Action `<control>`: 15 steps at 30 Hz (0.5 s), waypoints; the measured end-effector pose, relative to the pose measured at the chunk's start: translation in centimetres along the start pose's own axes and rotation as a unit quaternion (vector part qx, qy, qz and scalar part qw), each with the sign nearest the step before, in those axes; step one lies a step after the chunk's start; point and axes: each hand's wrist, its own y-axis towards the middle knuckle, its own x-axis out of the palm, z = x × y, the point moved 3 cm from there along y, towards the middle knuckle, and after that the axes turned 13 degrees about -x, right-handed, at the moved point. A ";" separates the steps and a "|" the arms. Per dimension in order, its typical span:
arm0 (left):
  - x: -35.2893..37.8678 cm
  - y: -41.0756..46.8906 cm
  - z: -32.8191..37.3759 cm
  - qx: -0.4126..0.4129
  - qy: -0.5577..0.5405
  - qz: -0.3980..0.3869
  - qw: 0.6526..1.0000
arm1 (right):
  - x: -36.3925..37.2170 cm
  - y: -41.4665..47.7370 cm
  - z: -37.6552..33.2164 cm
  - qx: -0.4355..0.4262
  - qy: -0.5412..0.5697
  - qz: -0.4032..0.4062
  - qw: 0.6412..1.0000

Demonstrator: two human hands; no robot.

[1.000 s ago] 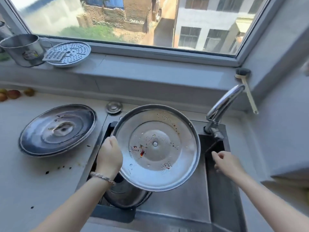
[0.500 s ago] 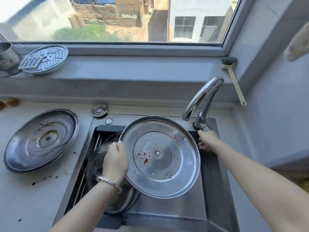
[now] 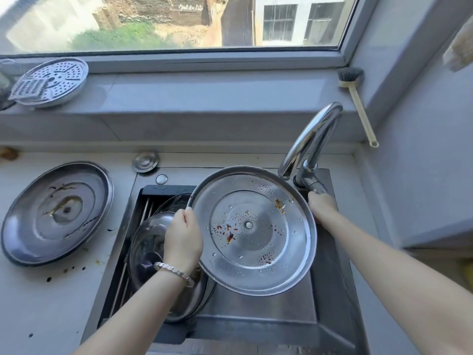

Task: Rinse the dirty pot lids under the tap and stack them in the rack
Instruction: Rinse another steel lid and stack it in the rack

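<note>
Two hands busy: left hand [image 3: 183, 235] clenched on the rim of a round steel pot lid [image 3: 256, 231], red-specked and tilted over the dark sink [image 3: 330, 278], its far rim by the chrome tap spout [image 3: 309, 139]. Right hand [image 3: 321, 204] grasps the tap lever [image 3: 314, 187]. Lids counted: three. One held, one glass lid [image 3: 148, 242] in the sink on rack wires [image 3: 147, 208], one soiled steel lid [image 3: 56, 213] on the pale countertop [image 3: 64, 303].

A perforated steamer plate [image 3: 55, 80] sits on the windowsill [image 3: 204, 93] at the upper left, a small grater [image 3: 28, 89] resting on it. A dish brush [image 3: 357, 107] leans at the upper right. A small round metal cap [image 3: 145, 161] lies on the counter [image 3: 51, 303], centre left.
</note>
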 end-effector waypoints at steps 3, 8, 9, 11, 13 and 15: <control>0.0 -0.1 0.0 0.001 -0.006 -0.007 1.000 | 0.1 0.0 0.3 -0.003 -0.011 -0.003 1.000; 0.4 0.0 -0.5 -0.007 -0.009 -0.011 1.000 | -0.2 -0.1 0.7 -0.012 -0.022 -0.009 1.000; 0.4 0.0 -0.5 -0.008 -0.010 -0.013 1.000 | -0.3 -0.2 0.6 -0.017 -0.020 -0.010 1.000; 0.5 0.0 -0.5 -0.011 -0.012 -0.013 1.000 | -0.5 -0.4 0.4 -0.024 -0.014 -0.016 0.999; 0.3 0.1 -0.5 -0.011 -0.013 -0.012 1.000 | -0.8 -0.9 0.1 -0.021 -0.001 -0.033 0.999; 0.0 0.1 -0.6 -0.008 -0.011 -0.006 1.000 | -1.1 -1.7 -0.4 -0.022 0.005 -0.030 0.999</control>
